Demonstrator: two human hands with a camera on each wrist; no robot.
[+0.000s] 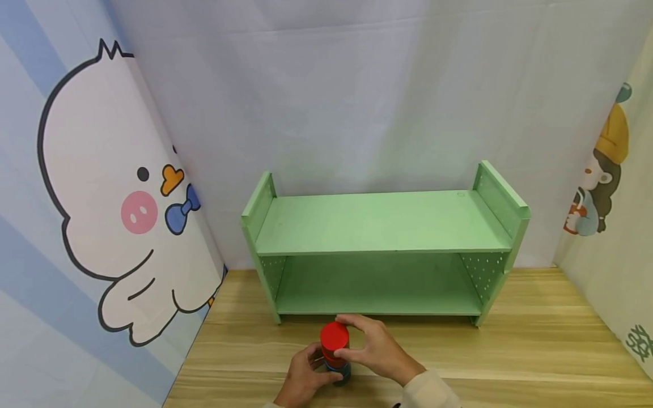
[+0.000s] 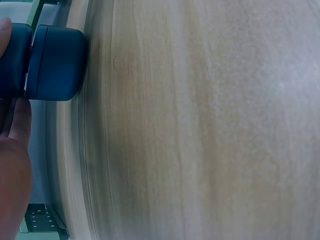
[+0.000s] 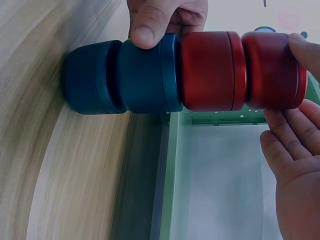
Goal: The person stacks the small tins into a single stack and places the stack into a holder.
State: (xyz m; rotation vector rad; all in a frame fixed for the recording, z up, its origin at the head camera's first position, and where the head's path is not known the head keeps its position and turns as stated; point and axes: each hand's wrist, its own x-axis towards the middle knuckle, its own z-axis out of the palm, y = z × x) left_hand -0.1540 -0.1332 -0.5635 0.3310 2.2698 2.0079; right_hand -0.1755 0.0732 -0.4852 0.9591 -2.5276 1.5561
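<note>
Two red and two blue lidded canisters stand in an upright column on the table, the red pair above the blue pair. The top red canister (image 1: pixel 334 336) is held at its sides between the thumb and fingers of my right hand (image 1: pixel 376 348). Lower down, my left hand (image 1: pixel 300 378) grips the upper blue canister (image 3: pixel 145 80), its thumb across the side. Between these sits the lower red canister (image 3: pixel 210 72). The bottom blue canister (image 2: pixel 57 62) rests on the tabletop. In the left wrist view, only the blue pair shows.
Just behind the column stands a green two-tier shelf (image 1: pixel 377 224) with raised side panels. The wood-grain table (image 1: pixel 535 340) reaches back to a pale curtain (image 1: pixel 357 102). Cartoon-printed sheets (image 1: pixel 97 187) hang at the left and right.
</note>
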